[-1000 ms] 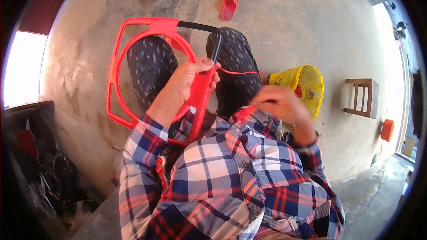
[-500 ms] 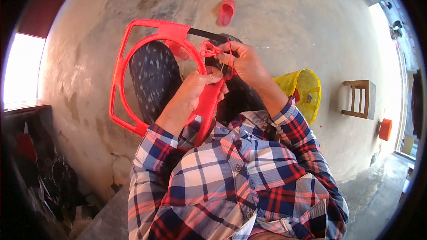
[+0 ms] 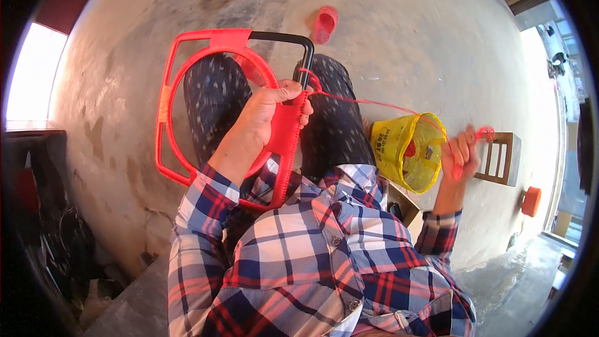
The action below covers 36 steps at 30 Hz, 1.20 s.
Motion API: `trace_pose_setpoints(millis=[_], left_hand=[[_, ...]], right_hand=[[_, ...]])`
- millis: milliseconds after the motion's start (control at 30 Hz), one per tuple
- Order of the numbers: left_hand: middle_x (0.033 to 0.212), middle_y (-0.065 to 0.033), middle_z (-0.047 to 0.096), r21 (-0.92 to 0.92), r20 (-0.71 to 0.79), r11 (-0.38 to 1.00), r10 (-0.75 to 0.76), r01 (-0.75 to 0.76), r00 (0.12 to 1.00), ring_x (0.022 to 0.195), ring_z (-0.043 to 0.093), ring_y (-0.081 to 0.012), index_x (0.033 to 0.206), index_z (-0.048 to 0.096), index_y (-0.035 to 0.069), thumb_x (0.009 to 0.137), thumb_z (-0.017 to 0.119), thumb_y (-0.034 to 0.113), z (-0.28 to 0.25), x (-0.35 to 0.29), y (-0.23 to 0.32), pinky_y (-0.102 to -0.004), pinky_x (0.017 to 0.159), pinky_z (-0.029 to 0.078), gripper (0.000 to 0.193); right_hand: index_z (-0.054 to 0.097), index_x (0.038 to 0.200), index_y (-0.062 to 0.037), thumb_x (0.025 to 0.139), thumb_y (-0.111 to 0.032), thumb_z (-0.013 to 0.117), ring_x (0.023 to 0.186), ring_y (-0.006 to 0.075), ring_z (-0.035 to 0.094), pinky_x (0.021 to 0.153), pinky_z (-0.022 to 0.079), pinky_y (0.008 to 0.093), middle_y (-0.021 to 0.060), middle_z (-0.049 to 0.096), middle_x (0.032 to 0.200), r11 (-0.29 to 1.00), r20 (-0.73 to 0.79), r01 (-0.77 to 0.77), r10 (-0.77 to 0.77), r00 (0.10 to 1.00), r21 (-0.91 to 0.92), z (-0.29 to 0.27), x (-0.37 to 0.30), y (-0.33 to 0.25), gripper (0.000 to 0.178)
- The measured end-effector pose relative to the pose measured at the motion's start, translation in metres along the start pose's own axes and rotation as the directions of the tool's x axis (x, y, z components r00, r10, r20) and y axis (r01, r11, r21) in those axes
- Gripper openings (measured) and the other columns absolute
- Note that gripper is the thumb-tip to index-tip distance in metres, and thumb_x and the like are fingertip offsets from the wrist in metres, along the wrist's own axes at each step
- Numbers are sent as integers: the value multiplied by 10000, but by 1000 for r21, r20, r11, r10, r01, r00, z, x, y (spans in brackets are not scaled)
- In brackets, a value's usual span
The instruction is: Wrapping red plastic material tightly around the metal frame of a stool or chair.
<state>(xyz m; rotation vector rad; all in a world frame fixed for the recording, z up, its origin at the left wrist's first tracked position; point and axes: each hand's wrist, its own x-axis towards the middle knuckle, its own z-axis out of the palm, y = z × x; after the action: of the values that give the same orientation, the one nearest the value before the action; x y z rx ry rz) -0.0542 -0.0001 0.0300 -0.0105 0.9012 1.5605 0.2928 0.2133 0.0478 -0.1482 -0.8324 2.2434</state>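
Observation:
A frame (image 3: 288,143) with a ring inside a rounded rectangular outline rests across my lap. Most of it is wound tightly with red cord, while the black bar (image 3: 274,36) at its upper right corner is bare. My left hand (image 3: 262,112) is closed round the frame's right side, just below the bare bar, thumb on top. From a loop of red cord (image 3: 310,77) there, a taut strand (image 3: 380,103) runs to my right hand (image 3: 463,155). That hand is out to the right, fingers curled round the cord and slightly blurred, with a loose bundle (image 3: 485,133) sticking out past it.
A yellow plastic bucket (image 3: 392,146) with red stuff inside stands tilted by my right knee, below the strand. Beside it is an open box (image 3: 409,215). Farther right are a small wooden stool (image 3: 513,159) and an orange-red object (image 3: 531,201). A red slipper (image 3: 325,25) lies ahead.
My right hand has swung from the frame far out to the right, drawing the cord into a long straight strand. My left hand keeps its grip on the frame.

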Motion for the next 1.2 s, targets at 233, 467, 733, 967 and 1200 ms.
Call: trace_pose_setpoints(millis=[233, 467, 733, 967, 1200], left_hand=[[690, -106, 612, -72, -35, 997, -5, 2, 999, 568, 591, -208, 1084, 586, 62, 831, 628, 238, -6, -4, 11, -305, 508, 482, 311], [741, -154, 642, -86, -3, 995, -42, 42, 999, 599, 615, -265, 887, 541, 86, 846, 568, 159, -3, 0, -1, -346, 568, 489, 88], [1055, -64, 592, 15, -111, 978, 210, -209, 972, 871, 583, -192, 1154, 520, 54, 840, 559, 100, -9, 15, -28, -336, 745, 511, 320], [1218, -80, 494, 106, 28, 852, 512, -512, 858, 1026, 521, -188, 1335, 346, 43, 811, 509, 40, 14, 16, -34, -332, 896, 428, 548], [1179, -160, 568, -151, 170, 975, 189, -164, 967, 1078, 545, -262, 1318, 359, -9, 819, 535, 232, 8, 18, -27, -352, 938, 428, 581]], right_hand=[[515, 901, -102, 920, -207, 537, 373, 53, 288, 370, 256, 206, -53, 344, 541, 784, -508, -424, 164, 845, -452, -68, -111, 0, 109], [562, 1002, -101, 928, -229, 534, 421, 51, 310, 374, 249, 204, -62, 342, 572, 840, -777, -312, -188, 601, -444, -95, -70, 16, 150], [625, 948, -42, 841, -140, 614, 664, 120, 540, 571, 422, 263, 19, 580, 727, 64, -11, -4, -106, 994, -998, 67, 119, 94, 145], [646, 903, -49, 750, -76, 629, 870, 283, 593, 736, 481, 343, 58, 624, 951, -327, 393, 566, 464, 794, -757, 95, 157, 174, 157], [650, 964, -43, 826, -187, 650, 732, 164, 612, 693, 483, 278, 85, 632, 861, 424, -58, -25, -66, 996, -905, 75, 125, 128, 199]])
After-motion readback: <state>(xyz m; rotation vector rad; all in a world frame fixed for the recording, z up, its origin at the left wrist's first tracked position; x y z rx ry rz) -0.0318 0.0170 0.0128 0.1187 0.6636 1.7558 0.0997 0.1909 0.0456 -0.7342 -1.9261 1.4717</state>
